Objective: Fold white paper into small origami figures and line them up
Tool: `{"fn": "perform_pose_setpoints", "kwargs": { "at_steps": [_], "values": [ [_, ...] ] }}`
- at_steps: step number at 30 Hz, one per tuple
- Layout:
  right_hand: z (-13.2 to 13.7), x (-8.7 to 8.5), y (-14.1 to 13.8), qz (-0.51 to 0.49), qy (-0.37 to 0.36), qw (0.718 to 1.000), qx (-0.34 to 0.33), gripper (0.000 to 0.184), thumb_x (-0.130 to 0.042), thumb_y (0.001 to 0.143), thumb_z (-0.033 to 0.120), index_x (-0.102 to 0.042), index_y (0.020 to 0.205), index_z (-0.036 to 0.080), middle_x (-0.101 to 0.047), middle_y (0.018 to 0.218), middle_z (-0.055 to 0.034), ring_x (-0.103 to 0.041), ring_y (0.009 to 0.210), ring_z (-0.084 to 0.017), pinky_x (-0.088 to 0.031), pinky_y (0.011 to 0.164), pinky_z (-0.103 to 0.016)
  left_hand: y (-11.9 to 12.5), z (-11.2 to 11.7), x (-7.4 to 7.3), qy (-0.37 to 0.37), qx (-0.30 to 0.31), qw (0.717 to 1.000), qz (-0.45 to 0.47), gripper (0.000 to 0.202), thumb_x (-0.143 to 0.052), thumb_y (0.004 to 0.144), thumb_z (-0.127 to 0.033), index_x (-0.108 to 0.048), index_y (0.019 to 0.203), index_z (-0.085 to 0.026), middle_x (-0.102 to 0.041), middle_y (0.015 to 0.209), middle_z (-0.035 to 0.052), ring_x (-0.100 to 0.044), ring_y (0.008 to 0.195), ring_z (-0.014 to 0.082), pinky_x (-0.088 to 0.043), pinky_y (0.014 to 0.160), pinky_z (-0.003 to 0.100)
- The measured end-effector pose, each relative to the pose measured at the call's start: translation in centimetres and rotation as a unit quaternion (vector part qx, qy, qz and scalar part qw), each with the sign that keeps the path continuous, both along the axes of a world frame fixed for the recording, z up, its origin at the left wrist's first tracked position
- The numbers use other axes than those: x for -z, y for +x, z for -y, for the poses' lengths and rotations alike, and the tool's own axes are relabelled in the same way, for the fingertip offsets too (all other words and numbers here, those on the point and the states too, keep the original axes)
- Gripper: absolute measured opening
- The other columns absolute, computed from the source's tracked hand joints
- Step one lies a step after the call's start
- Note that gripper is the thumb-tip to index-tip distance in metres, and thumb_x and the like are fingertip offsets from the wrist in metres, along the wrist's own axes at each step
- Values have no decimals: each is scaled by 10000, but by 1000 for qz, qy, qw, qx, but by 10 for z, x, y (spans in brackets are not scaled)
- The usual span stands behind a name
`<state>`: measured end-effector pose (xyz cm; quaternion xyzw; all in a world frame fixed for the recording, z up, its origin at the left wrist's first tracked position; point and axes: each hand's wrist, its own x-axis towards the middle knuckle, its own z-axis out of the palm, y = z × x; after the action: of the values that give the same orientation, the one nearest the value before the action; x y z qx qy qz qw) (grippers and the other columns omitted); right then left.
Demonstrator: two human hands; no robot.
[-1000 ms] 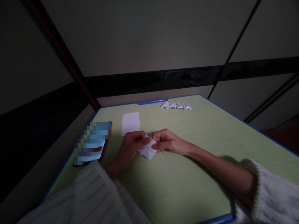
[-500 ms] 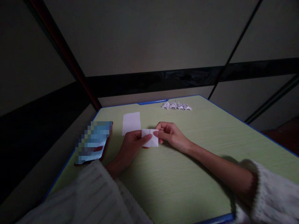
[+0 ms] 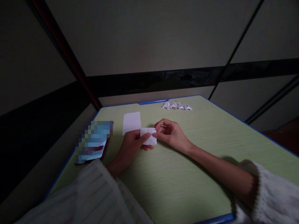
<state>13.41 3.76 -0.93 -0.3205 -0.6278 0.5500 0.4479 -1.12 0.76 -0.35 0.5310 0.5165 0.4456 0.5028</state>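
Observation:
A small white folded paper (image 3: 149, 140) with crease lines and a slit at its top edge is held above the middle of the table. My left hand (image 3: 133, 141) grips its left side, thumb on top and fingers underneath. At the right edge, my right hand (image 3: 171, 133) pinches the paper between thumb and forefinger near its upper corner. Behind my left hand lies a stack of plain white paper (image 3: 131, 122).
A phone (image 3: 94, 141) in a dark red case, its screen blurred out, lies at the left edge of the green table (image 3: 187, 180). Several folded white paper figures (image 3: 177, 106) stand in a row at the back. Cabinet panels (image 3: 149, 40) rise behind the table.
The folded paper has shifted slightly left and up. My right hand has moved a little with it, its fingers raised more, and more left fingertips show beneath the paper.

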Motion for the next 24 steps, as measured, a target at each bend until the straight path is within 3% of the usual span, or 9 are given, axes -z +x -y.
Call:
{"fn": "perform_pose_setpoints", "kwargs": {
  "at_steps": [17, 24],
  "values": [
    [1, 0, -1, -3, -5, 1000, 3, 241, -643, 575, 195, -460, 725, 153, -497, 504, 50, -467, 440, -60, -342, 432, -180, -1, 0, 1, -15, -15, 1000, 13, 116, -569, 663, -227, -603, 677, -117, -617, 512, -22, -559, 425, 93, -404, 426, 183],
    [-1, 2, -1, -13, -15, 1000, -14, 233, -648, 561, 179, -446, 674, 150, -525, 637, 21, -465, 476, -46, -359, 460, -187, 1, 1, -1, -21, -6, 1000, 21, 121, -575, 660, -214, -607, 694, -103, -614, 515, -23, -556, 415, 85, -400, 412, 171]
  ]
}}
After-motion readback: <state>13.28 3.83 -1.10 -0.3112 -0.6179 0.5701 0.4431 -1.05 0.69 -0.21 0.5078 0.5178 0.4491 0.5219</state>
